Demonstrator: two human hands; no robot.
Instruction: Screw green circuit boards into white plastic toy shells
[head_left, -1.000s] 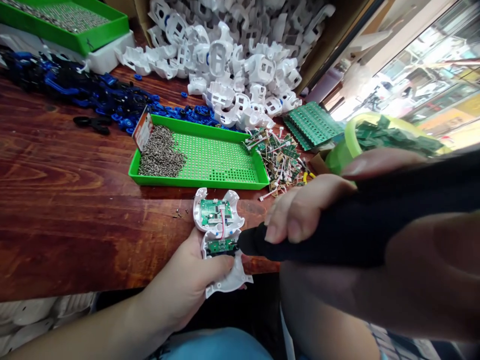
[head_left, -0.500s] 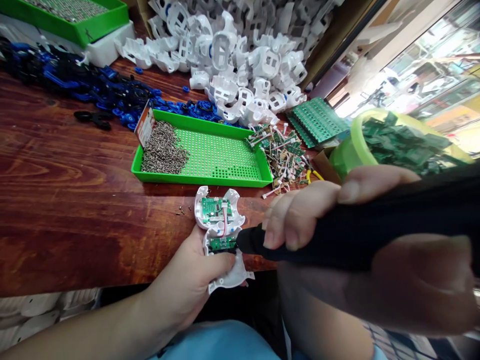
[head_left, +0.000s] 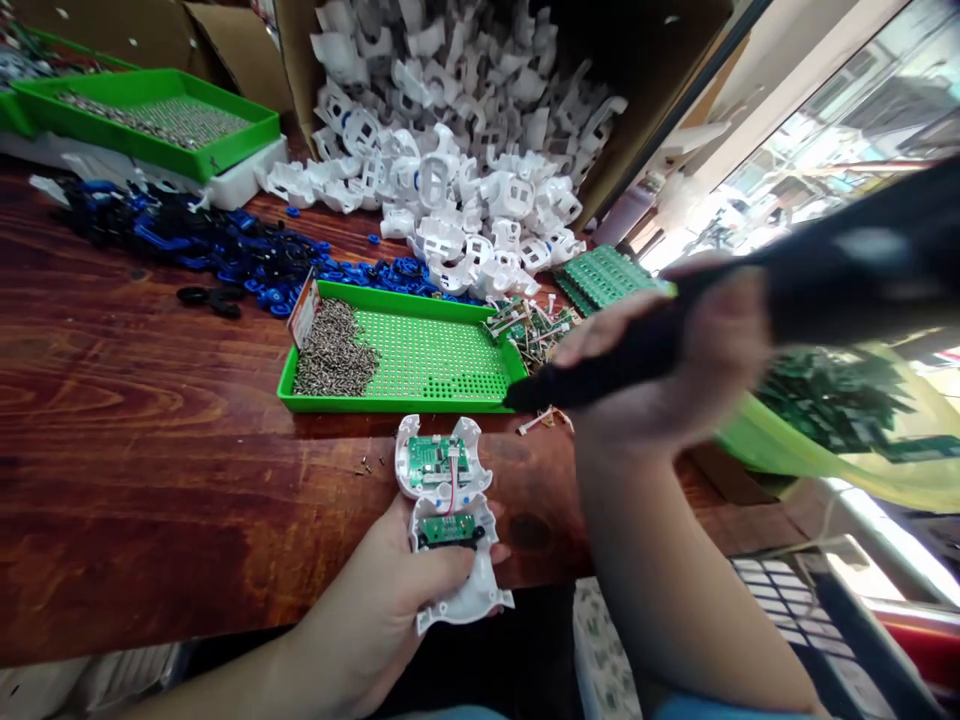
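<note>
My left hand point(head_left: 409, 570) grips an opened white plastic housing point(head_left: 469, 595), the thumb lying across its lower half. Inside the upper half sits a green circuit board point(head_left: 435, 462); a smaller circuit board point(head_left: 448, 526) lies in the lower half, and a red and white wire joins them. My right hand point(head_left: 675, 370) is wrapped round a black electric screwdriver point(head_left: 645, 350), blurred by motion. Its tip is at the front right corner of a green perforated tray point(head_left: 405, 404). Small screws point(head_left: 336, 355) are heaped at the tray's left end.
White plastic shells point(head_left: 450, 180) pile up at the back, spilling from a cardboard box. Blue and black parts point(head_left: 187, 235) lie behind the tray. Wired boards point(head_left: 536, 330), stacked green panels point(head_left: 604, 280) and a yellow-green tub point(head_left: 787, 450) are to the right. A few loose screws point(head_left: 366, 466) lie near the housing.
My right hand has lifted the screwdriver away from the lower board and moved its tip up to the tray's corner. My left hand still holds the housing. The view has tilted upward.
</note>
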